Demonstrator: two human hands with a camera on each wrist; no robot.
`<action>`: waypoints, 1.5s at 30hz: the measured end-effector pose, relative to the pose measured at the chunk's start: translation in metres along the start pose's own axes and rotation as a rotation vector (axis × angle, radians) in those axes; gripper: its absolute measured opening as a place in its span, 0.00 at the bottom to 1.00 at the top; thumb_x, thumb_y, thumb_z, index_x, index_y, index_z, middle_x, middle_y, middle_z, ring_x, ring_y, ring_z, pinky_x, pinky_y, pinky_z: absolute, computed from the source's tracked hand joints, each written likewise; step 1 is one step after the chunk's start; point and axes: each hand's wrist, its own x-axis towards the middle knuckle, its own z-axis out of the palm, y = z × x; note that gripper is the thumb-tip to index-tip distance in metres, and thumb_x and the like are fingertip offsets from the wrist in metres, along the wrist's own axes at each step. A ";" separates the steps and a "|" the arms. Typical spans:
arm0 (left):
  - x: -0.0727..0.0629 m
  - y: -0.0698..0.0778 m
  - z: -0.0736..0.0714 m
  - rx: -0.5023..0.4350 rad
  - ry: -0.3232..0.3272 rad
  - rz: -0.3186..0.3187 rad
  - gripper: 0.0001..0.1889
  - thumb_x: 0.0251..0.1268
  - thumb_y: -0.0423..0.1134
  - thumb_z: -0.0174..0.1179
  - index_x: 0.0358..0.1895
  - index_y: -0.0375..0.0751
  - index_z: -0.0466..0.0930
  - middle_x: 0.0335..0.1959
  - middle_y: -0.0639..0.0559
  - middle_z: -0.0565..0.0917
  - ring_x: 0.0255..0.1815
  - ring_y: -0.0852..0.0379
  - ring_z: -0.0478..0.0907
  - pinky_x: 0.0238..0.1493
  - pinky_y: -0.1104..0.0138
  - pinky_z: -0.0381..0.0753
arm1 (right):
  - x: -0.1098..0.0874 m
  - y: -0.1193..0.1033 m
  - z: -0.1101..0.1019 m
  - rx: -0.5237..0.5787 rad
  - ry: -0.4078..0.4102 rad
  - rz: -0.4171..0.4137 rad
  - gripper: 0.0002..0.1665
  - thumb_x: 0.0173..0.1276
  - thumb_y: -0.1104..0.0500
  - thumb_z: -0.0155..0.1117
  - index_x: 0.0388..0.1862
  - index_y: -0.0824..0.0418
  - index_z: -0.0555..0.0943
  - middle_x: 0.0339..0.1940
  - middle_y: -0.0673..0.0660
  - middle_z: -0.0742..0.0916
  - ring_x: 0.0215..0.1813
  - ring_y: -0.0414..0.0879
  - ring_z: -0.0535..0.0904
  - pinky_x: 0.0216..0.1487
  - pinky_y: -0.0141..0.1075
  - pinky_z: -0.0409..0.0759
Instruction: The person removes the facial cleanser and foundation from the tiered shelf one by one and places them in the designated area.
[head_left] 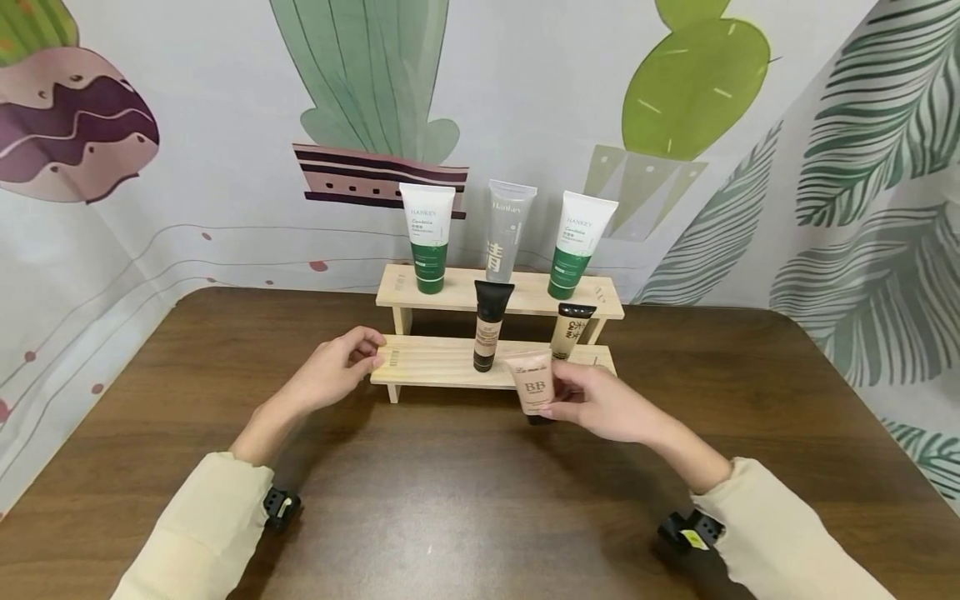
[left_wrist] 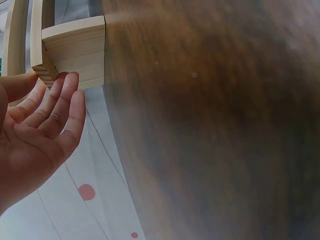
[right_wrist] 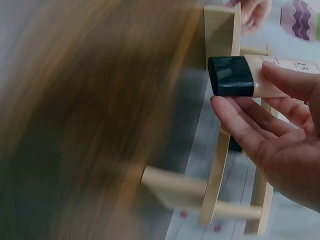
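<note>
A beige BB cream tube [head_left: 531,382] with a black cap is pinched between thumb and fingers of my right hand [head_left: 603,402]. It is upright, cap down, in front of the lower tier of a two-tier wooden stand [head_left: 420,372]. At the left end of that tier, my left hand [head_left: 339,367] holds the board's edge with thumb and fingertips. On the lower tier stand a black-and-beige tube [head_left: 487,329] and a black-capped gold tube [head_left: 570,332], the latter partly hidden by my right hand and the cream tube.
Along the upper tier stand a white-and-green tube [head_left: 430,242], a clear tube [head_left: 507,229] and another white-and-green tube [head_left: 579,246]. A brown wooden table [head_left: 450,508] bears the stand. Behind it hangs a cactus-print cloth [head_left: 540,100].
</note>
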 end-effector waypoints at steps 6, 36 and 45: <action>-0.001 -0.002 0.001 -0.005 -0.001 -0.006 0.09 0.62 0.28 0.54 0.45 0.31 0.72 0.35 0.44 0.80 0.38 0.49 0.76 0.39 0.59 0.73 | -0.025 0.015 -0.020 0.021 0.024 0.078 0.14 0.58 0.67 0.65 0.43 0.66 0.77 0.38 0.56 0.84 0.38 0.45 0.80 0.39 0.37 0.79; -0.003 -0.003 0.002 -0.006 0.005 0.000 0.09 0.62 0.28 0.54 0.45 0.32 0.72 0.34 0.44 0.80 0.38 0.49 0.76 0.39 0.60 0.73 | -0.064 0.071 -0.076 0.213 0.249 0.308 0.16 0.60 0.72 0.60 0.45 0.80 0.72 0.36 0.66 0.82 0.32 0.44 0.81 0.34 0.43 0.81; -0.001 -0.003 0.002 -0.017 0.002 0.006 0.09 0.62 0.28 0.54 0.46 0.32 0.72 0.35 0.44 0.80 0.38 0.49 0.76 0.38 0.60 0.73 | -0.071 0.097 -0.085 0.197 0.335 0.320 0.18 0.60 0.72 0.61 0.47 0.79 0.68 0.32 0.57 0.83 0.28 0.44 0.80 0.29 0.39 0.81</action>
